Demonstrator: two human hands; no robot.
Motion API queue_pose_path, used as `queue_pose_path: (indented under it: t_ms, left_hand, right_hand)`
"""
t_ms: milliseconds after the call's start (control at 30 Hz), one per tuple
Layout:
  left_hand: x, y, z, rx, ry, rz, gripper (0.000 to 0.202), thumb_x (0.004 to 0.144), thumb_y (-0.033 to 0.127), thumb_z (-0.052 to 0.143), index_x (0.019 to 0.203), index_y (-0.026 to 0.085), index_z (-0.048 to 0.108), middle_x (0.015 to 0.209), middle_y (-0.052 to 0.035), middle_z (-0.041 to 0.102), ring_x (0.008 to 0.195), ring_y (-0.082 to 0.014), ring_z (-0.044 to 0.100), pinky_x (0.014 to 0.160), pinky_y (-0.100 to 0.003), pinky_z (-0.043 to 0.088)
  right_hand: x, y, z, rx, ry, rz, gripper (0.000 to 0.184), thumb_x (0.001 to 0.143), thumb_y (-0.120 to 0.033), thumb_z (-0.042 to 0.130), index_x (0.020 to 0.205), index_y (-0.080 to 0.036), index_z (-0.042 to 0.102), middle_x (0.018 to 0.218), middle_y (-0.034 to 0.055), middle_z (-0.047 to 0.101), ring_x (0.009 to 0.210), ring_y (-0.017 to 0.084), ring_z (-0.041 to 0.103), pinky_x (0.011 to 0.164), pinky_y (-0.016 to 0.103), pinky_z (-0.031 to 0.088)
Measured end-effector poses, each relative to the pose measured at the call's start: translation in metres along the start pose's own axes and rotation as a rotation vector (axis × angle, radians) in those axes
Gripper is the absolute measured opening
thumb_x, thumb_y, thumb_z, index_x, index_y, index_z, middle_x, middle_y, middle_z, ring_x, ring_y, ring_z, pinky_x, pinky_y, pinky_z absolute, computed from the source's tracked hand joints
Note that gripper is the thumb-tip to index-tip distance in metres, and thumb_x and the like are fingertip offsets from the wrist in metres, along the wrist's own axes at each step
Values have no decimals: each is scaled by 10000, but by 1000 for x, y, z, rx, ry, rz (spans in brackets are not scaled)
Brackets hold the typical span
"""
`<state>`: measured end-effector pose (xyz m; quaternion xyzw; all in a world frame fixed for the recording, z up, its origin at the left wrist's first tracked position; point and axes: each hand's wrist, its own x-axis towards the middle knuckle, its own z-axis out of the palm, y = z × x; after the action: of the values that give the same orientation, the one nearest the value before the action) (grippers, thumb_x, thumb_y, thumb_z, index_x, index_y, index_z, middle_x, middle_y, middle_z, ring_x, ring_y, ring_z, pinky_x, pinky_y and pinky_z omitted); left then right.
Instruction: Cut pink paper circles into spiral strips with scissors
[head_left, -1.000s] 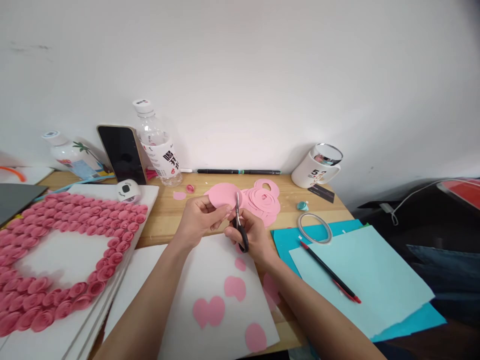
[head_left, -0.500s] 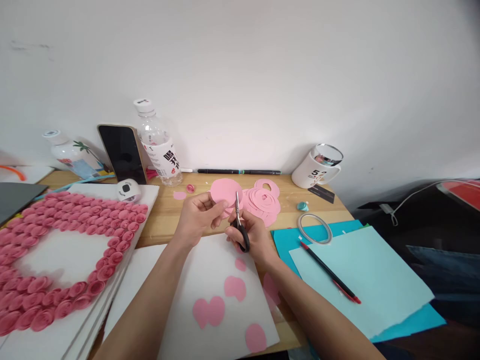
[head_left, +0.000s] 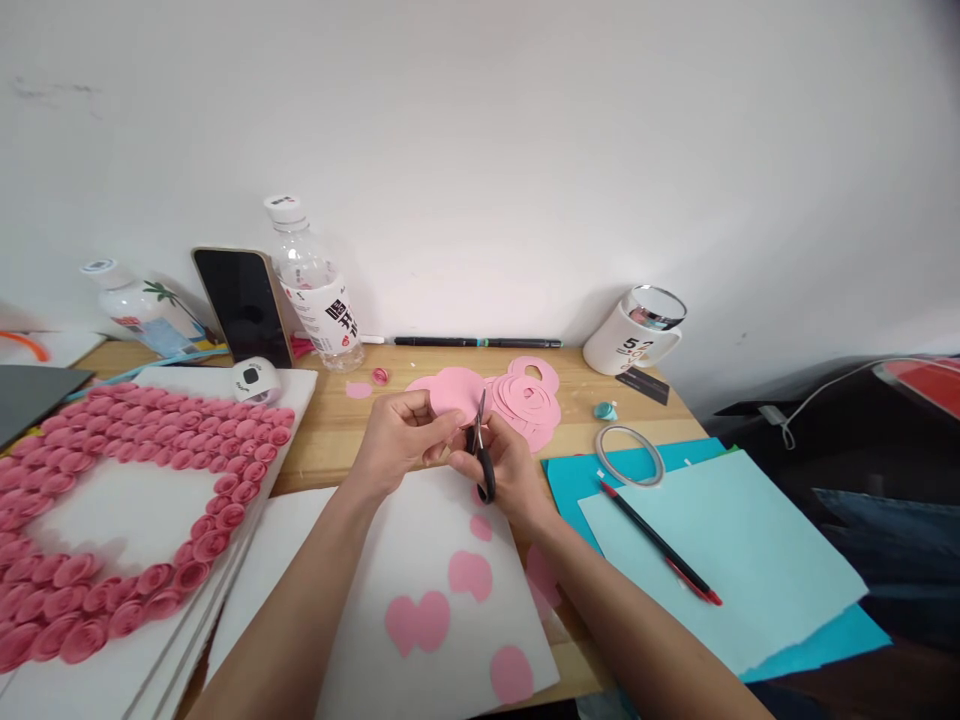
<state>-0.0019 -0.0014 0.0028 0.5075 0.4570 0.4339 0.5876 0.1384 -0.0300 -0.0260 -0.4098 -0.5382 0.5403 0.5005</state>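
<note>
Between finger and thumb, my left hand (head_left: 405,435) pinches a round piece of pink paper (head_left: 454,392). My right hand (head_left: 506,465) is closed on black-handled scissors (head_left: 484,470), whose blades point up and away at the right edge of that paper. Whether the blades are parted is hard to make out. Just behind my right hand lies a pile of pink paper rings and spirals (head_left: 525,400). Pink paper scraps (head_left: 470,577) are scattered on the white board (head_left: 360,640) below my hands.
At left, a board bears rows of pink paper roses (head_left: 154,580). Behind stand a phone (head_left: 244,305), a bottle (head_left: 322,310) and a mug (head_left: 630,335). On the right, a black-and-red pen (head_left: 660,545) lies on pale blue paper (head_left: 750,560), near a tape roll (head_left: 630,456).
The pink paper in my left hand has tipped and turned, sitting slightly lower. The scissors have shifted a little, now leaning with their tips to the right along its edge.
</note>
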Motion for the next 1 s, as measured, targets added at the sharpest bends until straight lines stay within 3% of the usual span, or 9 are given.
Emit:
queue_pose_path:
  t_ms: [333,1000]
  left_hand:
    - [1,-2,-1,23,13,25,304,667,336,683,544,149,478,416,56,468,365,-36,384,363,-166,291]
    - [2,2,-3,60,22,93,340,701,301,655,499,156,423,372,65,438,348,-29,372,378,-165,281]
  right_hand:
    - [1,-1,0,21,-4,55,354,659,-364,718,835,-181,472,605,-47,478,515,76,378,462,200,298]
    - [-1,-7,2,19,33,152,324,638,-375,709,769,-184,482,488,-73,474,404,61,390,400,187,305]
